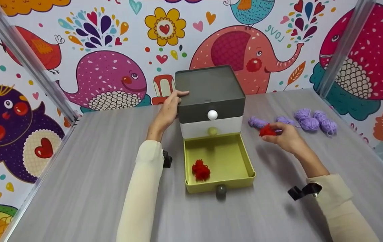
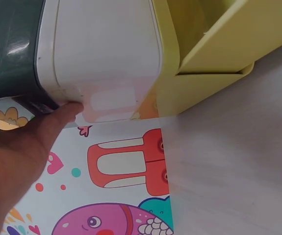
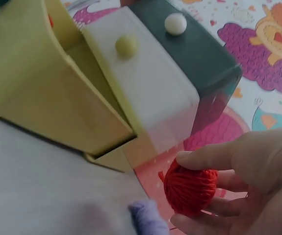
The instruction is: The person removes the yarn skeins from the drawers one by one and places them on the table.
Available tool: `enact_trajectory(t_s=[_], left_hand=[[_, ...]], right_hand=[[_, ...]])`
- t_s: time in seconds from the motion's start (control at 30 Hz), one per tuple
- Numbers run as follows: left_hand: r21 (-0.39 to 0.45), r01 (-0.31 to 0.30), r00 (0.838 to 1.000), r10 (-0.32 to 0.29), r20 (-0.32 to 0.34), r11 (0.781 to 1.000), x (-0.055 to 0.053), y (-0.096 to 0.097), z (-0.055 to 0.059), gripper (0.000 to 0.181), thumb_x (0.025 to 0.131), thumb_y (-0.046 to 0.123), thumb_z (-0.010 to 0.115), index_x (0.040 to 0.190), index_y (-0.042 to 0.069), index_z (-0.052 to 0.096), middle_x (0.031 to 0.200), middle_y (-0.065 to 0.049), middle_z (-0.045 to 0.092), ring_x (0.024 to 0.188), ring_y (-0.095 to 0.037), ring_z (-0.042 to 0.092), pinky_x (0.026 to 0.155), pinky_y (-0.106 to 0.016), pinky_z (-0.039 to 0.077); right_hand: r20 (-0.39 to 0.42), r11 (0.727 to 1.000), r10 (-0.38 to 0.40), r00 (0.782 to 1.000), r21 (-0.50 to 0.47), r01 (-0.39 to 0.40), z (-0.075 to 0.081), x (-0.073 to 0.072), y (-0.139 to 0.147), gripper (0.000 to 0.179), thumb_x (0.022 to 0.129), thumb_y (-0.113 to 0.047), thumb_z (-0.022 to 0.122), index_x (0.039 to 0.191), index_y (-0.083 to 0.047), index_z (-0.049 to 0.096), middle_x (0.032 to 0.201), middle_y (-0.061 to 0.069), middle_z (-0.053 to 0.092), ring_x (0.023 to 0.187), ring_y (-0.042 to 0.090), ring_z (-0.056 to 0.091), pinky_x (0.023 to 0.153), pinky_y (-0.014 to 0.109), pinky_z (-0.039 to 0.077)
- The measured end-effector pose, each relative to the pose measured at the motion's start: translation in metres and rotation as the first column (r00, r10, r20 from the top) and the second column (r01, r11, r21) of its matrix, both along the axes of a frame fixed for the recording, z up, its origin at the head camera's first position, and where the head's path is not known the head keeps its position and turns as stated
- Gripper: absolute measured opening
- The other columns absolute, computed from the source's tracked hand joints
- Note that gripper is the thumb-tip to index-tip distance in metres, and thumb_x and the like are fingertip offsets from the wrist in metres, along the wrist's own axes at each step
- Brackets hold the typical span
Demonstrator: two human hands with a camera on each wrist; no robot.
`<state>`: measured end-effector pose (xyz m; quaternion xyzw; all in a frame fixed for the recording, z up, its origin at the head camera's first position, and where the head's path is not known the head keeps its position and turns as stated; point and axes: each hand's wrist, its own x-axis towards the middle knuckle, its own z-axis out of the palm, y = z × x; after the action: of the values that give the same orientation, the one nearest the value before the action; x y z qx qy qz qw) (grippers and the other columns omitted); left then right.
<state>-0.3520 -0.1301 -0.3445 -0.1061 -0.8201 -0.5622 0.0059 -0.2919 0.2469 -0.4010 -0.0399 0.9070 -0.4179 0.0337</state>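
Observation:
A small drawer cabinet (image 1: 210, 84) has a dark grey top level, a white middle level and a yellow-green bottom drawer (image 1: 245, 154) pulled out. One red yarn ball (image 1: 201, 170) lies in that drawer, toward its front left. My left hand (image 1: 168, 112) holds the cabinet's upper left side, one finger laid over the top and another fingertip on the white side in the left wrist view. Right of the cabinet, my right hand (image 1: 287, 137) grips a second red yarn ball (image 3: 190, 188) between thumb and fingers, raised above the table.
Several lilac yarn skeins (image 1: 309, 123) lie at the back right of the grey table (image 1: 104, 168); one lilac skein (image 1: 257, 122) is close to the cabinet. White (image 1: 212, 115) and dark (image 1: 221, 191) round knobs stick out in front. Printed panels (image 1: 117, 74) wall the table.

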Motion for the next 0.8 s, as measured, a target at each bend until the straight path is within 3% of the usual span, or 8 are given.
enact_trajectory(t_s=[0.2,0.53,0.8], left_hand=[[0.002,0.0,1.0,0.0,-0.005,1.0,0.0,0.0,0.0,0.044,0.104,0.024,0.027,0.138,0.024,0.055,0.145,-0.008,0.046,0.111,-0.025,0.054,0.096,-0.039,0.047],[0.027,0.016,1.0,-0.016,-0.013,1.0,0.001,0.001,0.0,0.043,0.105,0.023,0.027,0.138,0.021,0.054,0.142,-0.011,0.047,0.106,-0.026,0.057,0.089,-0.035,0.05],[0.026,0.013,1.0,-0.013,-0.02,1.0,-0.001,0.001,-0.001,0.043,0.105,0.022,0.026,0.138,0.02,0.054,0.131,-0.012,0.05,0.095,-0.024,0.056,0.081,-0.03,0.047]], right_hand=[[0.041,1.0,-0.01,0.999,0.024,0.009,-0.007,-0.008,0.009,0.061,0.093,-0.022,0.071,0.142,0.005,0.049,0.129,0.029,0.056,0.111,0.037,0.056,0.084,0.025,0.05],[-0.006,0.996,-0.027,1.0,0.079,0.028,-0.029,-0.013,0.015,0.055,0.089,-0.015,0.073,0.134,0.01,0.054,0.126,0.034,0.058,0.111,0.042,0.056,0.097,0.049,0.048],[-0.012,0.994,0.007,1.0,0.11,-0.006,-0.04,-0.017,0.02,0.049,0.086,-0.013,0.075,0.127,0.008,0.059,0.121,0.032,0.061,0.106,0.04,0.057,0.093,0.048,0.045]])
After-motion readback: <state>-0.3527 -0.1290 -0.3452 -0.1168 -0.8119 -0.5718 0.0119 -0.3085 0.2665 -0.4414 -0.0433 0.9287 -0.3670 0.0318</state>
